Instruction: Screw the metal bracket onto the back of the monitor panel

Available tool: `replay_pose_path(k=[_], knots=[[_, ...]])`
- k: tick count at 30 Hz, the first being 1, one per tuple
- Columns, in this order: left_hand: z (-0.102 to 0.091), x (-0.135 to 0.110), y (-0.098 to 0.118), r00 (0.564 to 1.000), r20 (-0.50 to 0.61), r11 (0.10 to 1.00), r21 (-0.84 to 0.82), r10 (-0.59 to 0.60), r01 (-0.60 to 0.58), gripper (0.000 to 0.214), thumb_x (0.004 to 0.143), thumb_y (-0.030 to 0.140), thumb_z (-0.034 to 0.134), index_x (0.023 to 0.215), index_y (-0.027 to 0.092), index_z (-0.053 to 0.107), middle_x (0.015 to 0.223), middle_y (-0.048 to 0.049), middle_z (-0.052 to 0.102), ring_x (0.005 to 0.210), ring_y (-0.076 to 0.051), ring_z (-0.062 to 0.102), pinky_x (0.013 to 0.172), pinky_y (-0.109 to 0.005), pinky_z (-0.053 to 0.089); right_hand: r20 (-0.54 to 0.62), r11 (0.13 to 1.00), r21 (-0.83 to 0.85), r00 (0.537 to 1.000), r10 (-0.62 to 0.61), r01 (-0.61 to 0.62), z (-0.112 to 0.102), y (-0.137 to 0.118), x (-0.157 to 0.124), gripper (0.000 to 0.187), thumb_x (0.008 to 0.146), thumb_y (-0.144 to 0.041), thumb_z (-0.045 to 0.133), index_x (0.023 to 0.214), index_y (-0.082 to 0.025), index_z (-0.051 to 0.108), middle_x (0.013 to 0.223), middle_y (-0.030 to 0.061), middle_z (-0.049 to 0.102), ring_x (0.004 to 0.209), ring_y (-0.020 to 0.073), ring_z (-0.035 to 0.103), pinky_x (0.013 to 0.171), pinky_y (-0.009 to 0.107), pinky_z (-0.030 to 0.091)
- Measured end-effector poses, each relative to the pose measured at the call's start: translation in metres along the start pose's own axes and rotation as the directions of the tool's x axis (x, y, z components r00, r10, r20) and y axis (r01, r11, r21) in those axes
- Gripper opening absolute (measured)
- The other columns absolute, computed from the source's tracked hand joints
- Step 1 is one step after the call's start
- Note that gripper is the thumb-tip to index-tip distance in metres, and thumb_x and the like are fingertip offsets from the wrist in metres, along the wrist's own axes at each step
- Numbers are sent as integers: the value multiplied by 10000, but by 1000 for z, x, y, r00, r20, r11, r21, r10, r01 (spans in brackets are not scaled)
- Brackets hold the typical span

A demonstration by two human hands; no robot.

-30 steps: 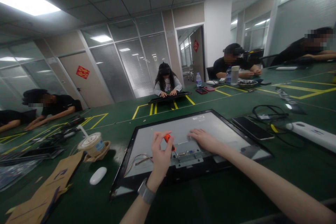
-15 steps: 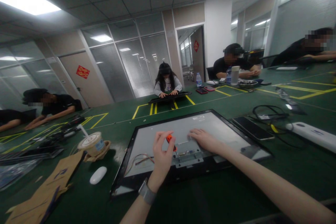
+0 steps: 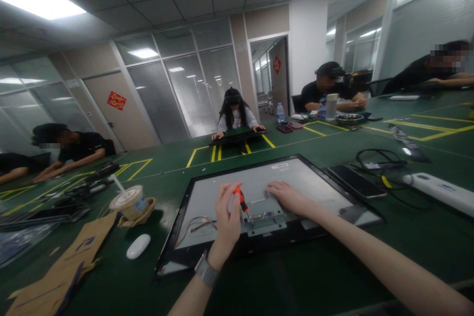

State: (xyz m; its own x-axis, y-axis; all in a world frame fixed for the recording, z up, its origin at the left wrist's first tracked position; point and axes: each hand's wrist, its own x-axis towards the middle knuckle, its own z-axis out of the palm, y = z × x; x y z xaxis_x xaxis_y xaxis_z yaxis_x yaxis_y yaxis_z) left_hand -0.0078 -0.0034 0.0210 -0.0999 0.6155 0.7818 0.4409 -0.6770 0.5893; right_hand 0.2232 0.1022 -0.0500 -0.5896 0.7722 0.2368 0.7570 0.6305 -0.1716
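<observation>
A flat monitor panel (image 3: 307,177) lies face down on the green table in front of me, its grey metal back up. My left hand (image 3: 226,219) is closed around a small orange-handled screwdriver (image 3: 241,199), whose tip points down at the connector bracket (image 3: 263,220) near the panel's front edge. My right hand (image 3: 287,196) lies flat on the metal back just right of the screwdriver, fingers stretched out. Thin wires (image 3: 196,227) run over the panel's left part.
A lidded drink cup (image 3: 129,203), a white mouse (image 3: 138,246) and a torn paper bag (image 3: 62,271) sit to my left. A phone (image 3: 355,180), black cables (image 3: 381,163) and a white power strip (image 3: 442,190) lie to my right. Other people sit at work around the table.
My left hand has turned the screwdriver slightly, its handle now more upright. The person opposite has spread both hands out to the ends of their panel. My right hand has stayed put.
</observation>
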Motion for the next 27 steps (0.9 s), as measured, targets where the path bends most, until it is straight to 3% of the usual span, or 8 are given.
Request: replay_pose_path(k=[3, 9, 15, 23, 27], knots=[[0, 0, 1, 999, 32, 1000, -23, -6, 7, 292, 979, 287, 456, 1138, 203, 686, 981, -71, 655, 892, -197, 611, 804, -321, 490, 0, 1000, -3, 1000, -2, 2, 2, 2, 1, 580, 857, 2, 400, 1362, -226, 572, 1448, 136, 531, 1348, 291, 476, 1117, 521, 350], [1, 0, -3, 1000, -13, 999, 38, -28, 29, 183, 908, 305, 589, 996, 208, 716, 894, -40, 597, 815, -188, 592, 788, -328, 499, 12, 1000, -8, 1000, -9, 9, 5, 4, 2, 596, 838, 14, 402, 1367, -208, 563, 1450, 142, 524, 1345, 311, 476, 1110, 525, 351], [0, -1, 0, 997, 66, 999, -29, -40, 42, 301, 975, 280, 462, 1197, 202, 650, 1004, -74, 656, 945, -207, 619, 853, -343, 489, 5, 1000, 6, 1000, -7, 7, 2, 1, 0, 573, 866, 0, 380, 1360, -220, 570, 1440, 146, 532, 1341, 308, 481, 1105, 528, 354], [3, 1, -2, 999, -31, 997, 65, 32, -30, 154, 862, 308, 666, 983, 223, 709, 834, -11, 578, 749, -172, 564, 760, -324, 499, 0, 1000, 14, 1000, -8, 8, 3, 2, 1, 588, 845, 15, 397, 1358, -211, 575, 1441, 152, 533, 1346, 305, 475, 1107, 528, 356], [3, 0, -2, 1000, -23, 998, 67, 0, 1, 189, 897, 322, 622, 1040, 233, 708, 880, -23, 557, 783, -180, 564, 778, -343, 511, 4, 1000, 10, 1000, 2, -2, 3, 2, 1, 583, 854, 6, 405, 1364, -223, 569, 1442, 141, 534, 1353, 301, 470, 1112, 527, 354]])
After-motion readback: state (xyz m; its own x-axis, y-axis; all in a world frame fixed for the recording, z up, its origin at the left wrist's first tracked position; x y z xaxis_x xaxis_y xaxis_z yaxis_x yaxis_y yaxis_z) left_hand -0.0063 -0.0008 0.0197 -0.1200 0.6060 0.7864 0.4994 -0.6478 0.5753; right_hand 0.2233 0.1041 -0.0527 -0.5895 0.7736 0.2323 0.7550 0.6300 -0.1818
